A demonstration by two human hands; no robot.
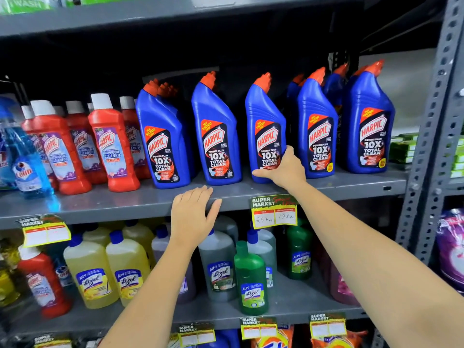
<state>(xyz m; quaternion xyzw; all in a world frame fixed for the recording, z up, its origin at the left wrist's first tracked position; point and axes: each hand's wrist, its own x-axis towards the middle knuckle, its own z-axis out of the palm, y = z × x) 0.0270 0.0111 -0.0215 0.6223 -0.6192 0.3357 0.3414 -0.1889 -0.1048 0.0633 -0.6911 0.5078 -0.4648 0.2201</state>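
Note:
Several blue Harpic toilet-cleaner bottles with orange caps stand in a row on a grey metal shelf [140,202]. My right hand [283,169] grips the lower part of the third blue bottle from the left [263,121], thumb across its front base, fingers round its right side. The bottle stands upright on the shelf. My left hand [193,217] rests flat on the shelf's front edge, fingers straight, in front of the second blue bottle [216,136] and holding nothing.
Red Harpic bathroom-cleaner bottles [110,144] and a blue Colin spray bottle [22,156] stand to the left. Lizol bottles [125,267] fill the shelf below. Yellow price tags [275,213] hang on shelf edges. A perforated steel upright [437,116] bounds the right side.

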